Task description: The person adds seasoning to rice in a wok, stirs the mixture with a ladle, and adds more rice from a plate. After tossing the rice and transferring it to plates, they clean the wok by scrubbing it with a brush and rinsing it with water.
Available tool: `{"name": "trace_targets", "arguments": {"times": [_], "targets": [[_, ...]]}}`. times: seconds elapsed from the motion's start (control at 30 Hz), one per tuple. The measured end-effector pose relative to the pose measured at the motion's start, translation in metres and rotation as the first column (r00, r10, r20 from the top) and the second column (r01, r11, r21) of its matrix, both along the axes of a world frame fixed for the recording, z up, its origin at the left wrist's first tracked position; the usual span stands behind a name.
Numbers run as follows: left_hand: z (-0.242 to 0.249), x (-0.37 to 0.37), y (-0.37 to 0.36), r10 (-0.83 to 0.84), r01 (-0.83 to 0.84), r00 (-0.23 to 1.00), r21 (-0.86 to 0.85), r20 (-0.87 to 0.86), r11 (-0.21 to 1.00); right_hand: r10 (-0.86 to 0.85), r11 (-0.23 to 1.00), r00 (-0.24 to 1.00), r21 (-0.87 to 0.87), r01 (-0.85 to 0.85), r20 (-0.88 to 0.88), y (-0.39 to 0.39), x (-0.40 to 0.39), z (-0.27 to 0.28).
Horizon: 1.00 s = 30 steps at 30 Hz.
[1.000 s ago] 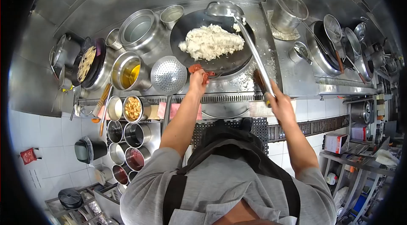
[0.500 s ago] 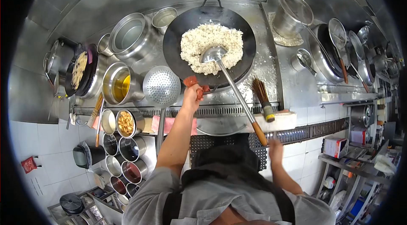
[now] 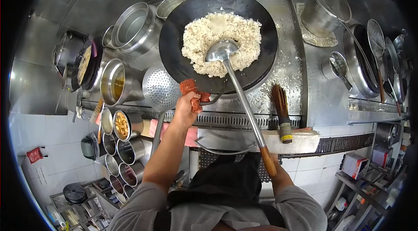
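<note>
A black wok [image 3: 174, 44] holds a mound of white rice [image 3: 248, 35]. My left hand [image 3: 186, 108] is closed around a red cloth [image 3: 189, 86] at the wok's near handle. The bowl of a steel ladle [image 3: 223, 51] rests in the rice, its long shaft slanting down to a wooden grip [image 3: 267, 161]. Beside and partly behind that grip is my right hand [image 3: 277, 164]; its fingers are hidden, so its hold is unclear.
A perforated strainer [image 3: 162, 86] and a pot of yellow liquid [image 3: 114, 84] stand left of the wok. To the right lie a bristle brush [image 3: 282, 115] and a pot topped by a sieve [image 3: 320, 15]. Several ingredient containers, one with nuts [image 3: 122, 125], are at lower left.
My right hand has moved in from the right to beside the ladle's wooden grip. The wok appears larger as the view shifts; my left hand remains at its handle with the cloth.
</note>
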<state>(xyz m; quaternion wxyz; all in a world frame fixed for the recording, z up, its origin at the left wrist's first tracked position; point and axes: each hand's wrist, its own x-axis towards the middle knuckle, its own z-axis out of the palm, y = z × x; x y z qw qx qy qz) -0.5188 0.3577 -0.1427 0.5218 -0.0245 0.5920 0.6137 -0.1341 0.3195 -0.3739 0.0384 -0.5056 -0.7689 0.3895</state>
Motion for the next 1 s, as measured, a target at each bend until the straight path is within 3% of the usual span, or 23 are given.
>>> {"name": "trace_targets", "arguments": {"times": [0.17, 0.27, 0.33, 0.37, 0.4, 0.43, 0.47, 0.5, 0.53, 0.57, 0.6, 0.63, 0.7, 0.73, 0.87, 1.0], "targets": [[0.000, -0.002, -0.002, -0.020, 0.020, 0.999, 0.000, 0.029, 1.000, -0.050, 0.994, 0.997, -0.103, 0.044, -0.051, 0.013, 0.022, 0.043], [0.010, 0.002, 0.003, 0.022, -0.022, 0.999, -0.024, 0.041, 0.999, 0.003, 0.996, 0.999, -0.093, 0.001, 0.044, -0.008, 0.048, 0.109], [0.019, 0.001, 0.006, -0.006, 0.006, 0.997, 0.002, 0.081, 1.000, -0.410, 0.907, 0.879, -0.217, 0.362, -0.245, -0.014, 0.049, 0.187], [0.022, 0.001, 0.007, -0.032, 0.032, 0.993, 0.003, 0.113, 0.999, -0.459, 0.888, 0.859, -0.150, 0.435, -0.226, 0.003, 0.038, 0.228], [0.016, -0.001, 0.007, -0.037, 0.035, 0.992, 0.018, 0.125, 0.999, -0.326, 0.922, 0.862, 0.068, 0.380, -0.388, 0.019, 0.016, 0.265], [0.005, -0.005, 0.008, -0.063, 0.061, 0.995, 0.020, 0.077, 0.998, -0.066, 0.934, 0.941, 0.311, 0.175, -0.332, 0.036, -0.005, 0.290], [-0.005, -0.005, 0.006, -0.088, 0.088, 0.996, 0.018, 0.033, 0.996, 0.125, 0.906, 0.952, 0.424, 0.007, -0.281, 0.046, -0.036, 0.316], [-0.011, -0.005, 0.004, -0.093, 0.092, 0.995, 0.028, 0.046, 0.995, 0.274, 0.854, 0.941, 0.501, -0.142, -0.199, 0.054, -0.057, 0.307], [-0.013, -0.007, 0.008, -0.096, 0.095, 0.995, 0.020, 0.036, 0.995, 0.356, 0.862, 0.930, 0.416, -0.289, -0.091, 0.062, -0.075, 0.298], [-0.011, -0.009, 0.009, -0.097, 0.097, 0.995, 0.006, 0.025, 0.995, 0.358, 0.872, 0.932, 0.339, -0.353, 0.049, 0.070, -0.084, 0.287], [-0.007, -0.006, 0.009, -0.089, 0.088, 0.996, 0.021, 0.014, 0.996, 0.255, 0.905, 0.955, 0.310, -0.292, 0.154, 0.089, -0.086, 0.249], [-0.009, -0.005, 0.008, -0.089, 0.088, 0.996, 0.032, 0.015, 0.996, 0.211, 0.891, 0.976, 0.402, -0.211, 0.046, 0.104, -0.081, 0.237], [-0.014, -0.007, 0.012, -0.077, 0.077, 0.997, 0.002, 0.002, 0.997, 0.281, 0.843, 0.960, 0.479, -0.243, -0.008, 0.114, -0.075, 0.259], [-0.015, -0.007, 0.010, -0.078, 0.078, 0.997, 0.004, 0.006, 0.997, 0.230, 0.885, 0.973, 0.414, -0.213, 0.008, 0.114, -0.070, 0.267], [-0.009, -0.004, 0.014, -0.085, 0.085, 0.996, 0.029, 0.010, 0.996, 0.246, 0.835, 0.961, 0.475, -0.276, 0.126, 0.117, -0.057, 0.307], [-0.012, -0.005, 0.011, -0.065, 0.064, 0.998, 0.061, 0.005, 0.996, 0.250, 0.837, 0.953, 0.457, -0.301, 0.170, 0.129, -0.072, 0.286]]}}
